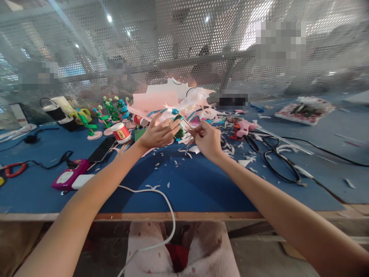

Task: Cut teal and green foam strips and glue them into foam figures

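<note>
My left hand reaches over the middle of the table, its fingers bent around a small green craft piece with a blue-green bit at the top. Close beside it, my right hand is closed in a pinch on a thin, pale stick that points toward the green piece. Whether the stick touches the piece, I cannot tell. Pink and white paper sheets lie in a heap just behind both hands. White paper scraps are scattered below the fingers.
Green spiral craft plants on round pink bases stand at left, near a red-and-white cup. A purple power socket trails a white cable over the front edge. At right are a pink glue gun, black cords and a patterned packet. Perforated metal mesh rises behind.
</note>
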A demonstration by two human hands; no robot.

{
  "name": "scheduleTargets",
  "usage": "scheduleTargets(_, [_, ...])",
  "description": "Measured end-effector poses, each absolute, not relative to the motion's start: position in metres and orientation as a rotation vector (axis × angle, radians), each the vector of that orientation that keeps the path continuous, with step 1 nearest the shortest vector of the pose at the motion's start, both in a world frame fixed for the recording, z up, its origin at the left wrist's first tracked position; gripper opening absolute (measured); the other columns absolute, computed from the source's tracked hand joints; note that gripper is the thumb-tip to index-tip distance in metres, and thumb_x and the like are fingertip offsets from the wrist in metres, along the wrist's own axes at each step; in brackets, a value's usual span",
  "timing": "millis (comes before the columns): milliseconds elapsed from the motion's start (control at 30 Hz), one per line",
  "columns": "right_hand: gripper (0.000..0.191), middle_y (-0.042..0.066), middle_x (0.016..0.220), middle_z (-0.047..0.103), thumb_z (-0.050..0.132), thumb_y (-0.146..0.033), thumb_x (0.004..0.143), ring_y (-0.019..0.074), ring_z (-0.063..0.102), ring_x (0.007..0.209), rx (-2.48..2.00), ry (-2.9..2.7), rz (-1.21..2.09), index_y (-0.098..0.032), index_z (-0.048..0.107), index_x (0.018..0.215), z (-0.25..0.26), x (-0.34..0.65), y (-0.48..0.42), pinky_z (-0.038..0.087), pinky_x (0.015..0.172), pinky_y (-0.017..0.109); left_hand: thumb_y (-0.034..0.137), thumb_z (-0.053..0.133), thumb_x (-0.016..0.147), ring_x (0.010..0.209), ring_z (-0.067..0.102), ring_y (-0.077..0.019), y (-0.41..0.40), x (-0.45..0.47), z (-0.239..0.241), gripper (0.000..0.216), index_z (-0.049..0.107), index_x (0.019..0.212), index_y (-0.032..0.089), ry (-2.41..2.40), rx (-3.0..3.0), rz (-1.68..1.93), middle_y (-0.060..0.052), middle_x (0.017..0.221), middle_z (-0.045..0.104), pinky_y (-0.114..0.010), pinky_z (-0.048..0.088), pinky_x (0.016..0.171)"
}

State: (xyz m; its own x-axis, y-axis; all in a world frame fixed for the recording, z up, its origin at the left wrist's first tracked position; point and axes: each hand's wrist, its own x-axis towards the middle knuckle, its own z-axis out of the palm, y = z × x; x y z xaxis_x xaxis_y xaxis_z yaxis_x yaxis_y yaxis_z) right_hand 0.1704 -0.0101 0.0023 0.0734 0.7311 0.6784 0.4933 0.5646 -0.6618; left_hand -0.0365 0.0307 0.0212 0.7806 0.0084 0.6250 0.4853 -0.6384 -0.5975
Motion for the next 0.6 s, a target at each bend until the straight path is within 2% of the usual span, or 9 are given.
scheduleTargets(167, [0.024,-0.002,0.048,0.057,0.059,-0.028,0.075,0.0177,0.062,0.044,-1.062,-1.600,0.224,-0.022,0.041,0.062,0.001,0.170,-0.009,0.039,0.041,0.024,0.026,0.041,0.087,0.109,0.055,-0.0170,0.029,-0.035,0.022,0.032,0.046,0.118,0.025,-0.346,-2.142,-0.758,-0.006,0.120,0.061,-0.049,0.024,0.111])
scheduleTargets(333, [0.022,-0.003,0.047,0.056,0.058,-0.027,0.075,0.0180,0.062,0.045,-1.074,-1.589,0.209,-0.022,0.040,0.062,0.002,0.171,-0.008,0.043,0.047,0.026,0.028,0.039,0.087,0.113,0.053,-0.0181,0.029,-0.034,0.020,0.030,0.048,0.116,0.026,-0.390,-2.171,-0.764,-0.005,0.121,0.061,-0.053,0.016,0.112])
scheduleTargets(600, [0.022,-0.004,0.045,0.054,0.057,-0.028,0.074,0.0173,0.061,0.045,-1.066,-1.574,0.221,-0.022,0.040,0.063,0.002,0.171,-0.008,0.042,0.047,0.026,0.034,0.044,0.085,0.109,0.054,-0.0220,0.042,-0.047,0.005,0.029,0.049,0.112,0.028,-0.464,-2.139,-0.792,-0.004,0.117,0.064,-0.059,0.009,0.109])
